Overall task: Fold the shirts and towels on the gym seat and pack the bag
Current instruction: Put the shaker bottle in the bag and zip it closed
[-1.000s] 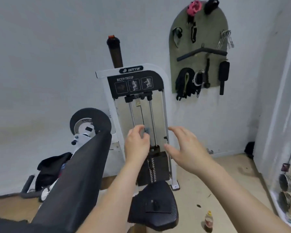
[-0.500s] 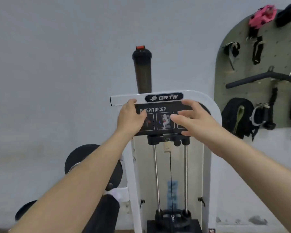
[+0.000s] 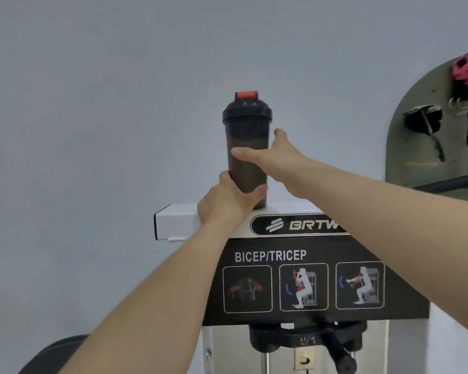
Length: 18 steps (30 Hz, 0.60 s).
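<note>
Atop the white frame [image 3: 173, 222] of the bicep/tricep machine, gripping the upright dark shaker bottle [image 3: 247, 130] with 2 hands: left hand [image 3: 226, 202] curled round its base, right hand [image 3: 280, 157] wrapped round its middle, thumb across the front, near a green pegboard [image 3: 416, 163] at far right.

Both hands have risen. One second ago they were level with the weight stack, and half a second ago they were on the black instruction placard [image 3: 295, 255]. The left hand [image 3: 227, 203] now grips the lower body of the dark translucent plastic shaker bottle [image 3: 246, 130] with red flip cap, which stands on the machine's white top bar [image 3: 176, 221]. The right hand [image 3: 278, 160] has closed round its middle, thumb across the front. Seat and floor have left view.
</note>
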Available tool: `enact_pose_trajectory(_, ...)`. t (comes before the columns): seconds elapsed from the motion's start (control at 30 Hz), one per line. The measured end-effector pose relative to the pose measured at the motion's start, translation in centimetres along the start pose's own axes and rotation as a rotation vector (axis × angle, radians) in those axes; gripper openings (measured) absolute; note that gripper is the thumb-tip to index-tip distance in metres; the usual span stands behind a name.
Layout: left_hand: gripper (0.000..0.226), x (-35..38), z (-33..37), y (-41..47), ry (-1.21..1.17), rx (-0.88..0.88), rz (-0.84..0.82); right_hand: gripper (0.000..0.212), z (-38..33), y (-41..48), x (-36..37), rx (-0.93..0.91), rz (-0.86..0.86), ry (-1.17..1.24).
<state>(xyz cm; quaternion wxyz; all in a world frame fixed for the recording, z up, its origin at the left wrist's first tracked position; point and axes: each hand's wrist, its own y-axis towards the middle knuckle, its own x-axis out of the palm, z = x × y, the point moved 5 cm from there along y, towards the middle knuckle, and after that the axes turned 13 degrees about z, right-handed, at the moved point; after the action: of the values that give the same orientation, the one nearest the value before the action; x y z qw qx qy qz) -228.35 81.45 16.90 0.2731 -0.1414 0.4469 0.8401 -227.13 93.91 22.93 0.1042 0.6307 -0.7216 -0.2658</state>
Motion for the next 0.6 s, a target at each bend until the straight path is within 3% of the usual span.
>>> enact_pose_trajectory(0.17,0.078,-0.6,-0.4,-0.3,-0.128,0.127,0.036,0.085,1.9,2.3,2.7,0.001,0.055,0.111)
enact_pose_trajectory(0.3,0.064,-2.1,-1.1,-0.5,-0.553,0.071,-0.066,0.078,2.5,1.0,1.1,0.078,0.079,0.399)
enact_pose_trajectory(0.37,0.061,-3.4,0.1,-2.3,-0.619,0.073,-0.132,0.078,3.1,-0.9,-0.7,0.105,0.074,0.46)
enact_pose_trajectory(0.47,0.052,-5.2,2.3,-7.9,-0.838,-0.026,-0.256,0.068,3.5,-5.3,-3.8,0.174,-0.056,0.58)
enact_pose_trajectory(0.6,0.059,-8.3,4.1,-19.1,-1.086,-0.194,-0.496,0.054,3.7,-14.4,-9.4,0.165,-0.23,0.623)
